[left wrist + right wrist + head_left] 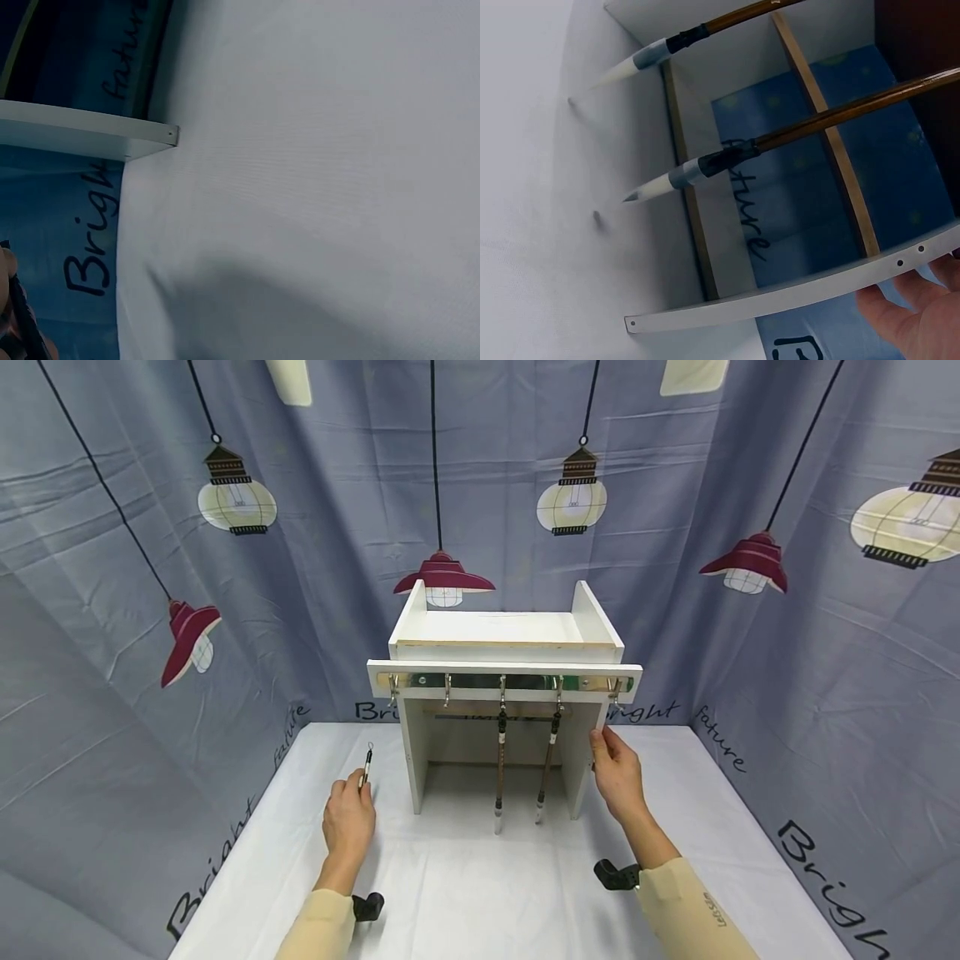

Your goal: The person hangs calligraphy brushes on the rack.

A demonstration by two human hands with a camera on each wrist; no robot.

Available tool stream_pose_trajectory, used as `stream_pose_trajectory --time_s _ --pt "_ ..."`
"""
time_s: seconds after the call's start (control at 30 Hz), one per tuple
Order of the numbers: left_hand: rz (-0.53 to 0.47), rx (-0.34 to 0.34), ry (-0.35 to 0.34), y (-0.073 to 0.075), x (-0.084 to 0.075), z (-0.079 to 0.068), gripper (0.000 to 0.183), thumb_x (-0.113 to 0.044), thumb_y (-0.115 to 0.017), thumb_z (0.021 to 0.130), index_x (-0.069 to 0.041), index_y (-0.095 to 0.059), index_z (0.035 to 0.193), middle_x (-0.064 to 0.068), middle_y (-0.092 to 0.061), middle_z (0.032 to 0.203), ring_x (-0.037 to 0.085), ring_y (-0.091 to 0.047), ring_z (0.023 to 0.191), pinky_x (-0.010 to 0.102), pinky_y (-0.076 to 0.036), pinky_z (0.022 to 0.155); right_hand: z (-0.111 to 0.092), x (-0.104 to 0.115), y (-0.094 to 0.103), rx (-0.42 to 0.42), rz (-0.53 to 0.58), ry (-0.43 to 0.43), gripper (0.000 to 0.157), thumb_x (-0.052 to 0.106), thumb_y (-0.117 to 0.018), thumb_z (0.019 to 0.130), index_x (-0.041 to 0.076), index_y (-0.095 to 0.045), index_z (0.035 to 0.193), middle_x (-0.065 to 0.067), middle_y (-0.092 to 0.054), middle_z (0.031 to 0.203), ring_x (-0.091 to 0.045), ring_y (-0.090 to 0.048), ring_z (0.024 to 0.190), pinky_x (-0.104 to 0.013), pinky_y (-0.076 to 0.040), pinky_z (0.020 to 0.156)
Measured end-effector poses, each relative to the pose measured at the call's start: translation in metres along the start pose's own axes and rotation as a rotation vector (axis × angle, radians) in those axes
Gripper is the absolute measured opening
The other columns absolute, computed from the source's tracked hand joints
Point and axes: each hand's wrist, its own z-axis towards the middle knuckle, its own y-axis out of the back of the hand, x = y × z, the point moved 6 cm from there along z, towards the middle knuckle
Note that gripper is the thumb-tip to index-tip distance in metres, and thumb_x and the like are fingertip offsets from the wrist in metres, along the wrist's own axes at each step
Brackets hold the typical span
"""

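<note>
My left hand [348, 818] pinches a writing brush [367, 767] to the left of a white wooden rack [411, 760]. The brush's dark end and small wire loop point up; its lower part is hidden by the hand. In the left wrist view, fingers [9, 262] and a dark length of the brush [28, 322] show at the lower left corner. My right hand [618, 772] grips the front edge of the rack's right side panel [780, 295], fingers against its outer face. Two brushes, a middle one [501, 768] and a right one [548, 764], hang tip-down from the rack's hooks.
Metal hooks [447, 689] line the rack's front rail [504, 667], the outer ones and one left of middle bearing nothing. The rack stands on a white-covered table [465, 893]. Behind is a blue-grey curtain [337, 568] with printed lamps.
</note>
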Motion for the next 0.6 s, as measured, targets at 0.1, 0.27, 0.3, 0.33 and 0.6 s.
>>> stream_pose_trajectory --time_s 0.1,0.27,0.3,0.33,0.6 --pt "-0.024 -0.049 -0.019 0.007 -0.004 0.003 0.028 -0.013 -0.065 0.101 -0.004 -0.068 0.127 0.019 -0.064 0.096 0.042 -0.067 0.079 0.056 -0.051 0.061 0.0 0.0 -0.001 -0.007 -0.009 0.009 0.071 0.053 -0.04 0.109 0.006 -0.033 0.161 -0.024 -0.049 0.154 -0.037 -0.055 0.137 -0.052 -0.051 0.106" --pt "-0.066 -0.118 -0.057 0.018 -0.014 0.009 0.027 -0.012 -0.066 0.1 -0.004 -0.068 0.126 0.019 -0.064 0.094 0.04 -0.066 0.078 0.054 -0.051 0.061 0.0 0.0 -0.001 -0.012 -0.012 0.011 0.071 0.054 -0.04 0.108 0.007 -0.033 0.162 -0.023 -0.05 0.154 -0.037 -0.055 0.136 -0.051 -0.051 0.104" --pt "-0.074 -0.13 -0.066 0.02 -0.016 0.01 0.027 -0.012 -0.067 0.1 -0.004 -0.068 0.126 0.019 -0.064 0.094 0.04 -0.066 0.077 0.054 -0.051 0.061 0.0 0.0 -0.001 -0.011 -0.013 0.012 0.071 0.054 -0.04 0.108 0.007 -0.033 0.162 -0.023 -0.05 0.155 -0.037 -0.055 0.136 -0.052 -0.051 0.104" --pt "-0.082 -0.141 -0.076 0.023 -0.018 0.011 0.027 -0.011 -0.067 0.1 -0.004 -0.068 0.126 0.019 -0.064 0.094 0.04 -0.066 0.077 0.053 -0.051 0.061 0.001 0.0 -0.001 -0.01 -0.011 0.009 0.072 0.055 -0.04 0.108 0.008 -0.033 0.162 -0.023 -0.05 0.155 -0.037 -0.055 0.136 -0.053 -0.051 0.104" --pt "-0.138 -0.226 -0.11 0.04 -0.033 0.013 0.028 -0.01 -0.067 0.1 -0.003 -0.069 0.127 0.02 -0.065 0.094 0.038 -0.064 0.071 0.05 -0.051 0.057 0.001 -0.002 -0.001 0.007 -0.006 -0.007 0.07 0.053 -0.04 0.109 0.008 -0.032 0.162 -0.023 -0.047 0.157 -0.039 -0.052 0.14 -0.056 -0.049 0.108"
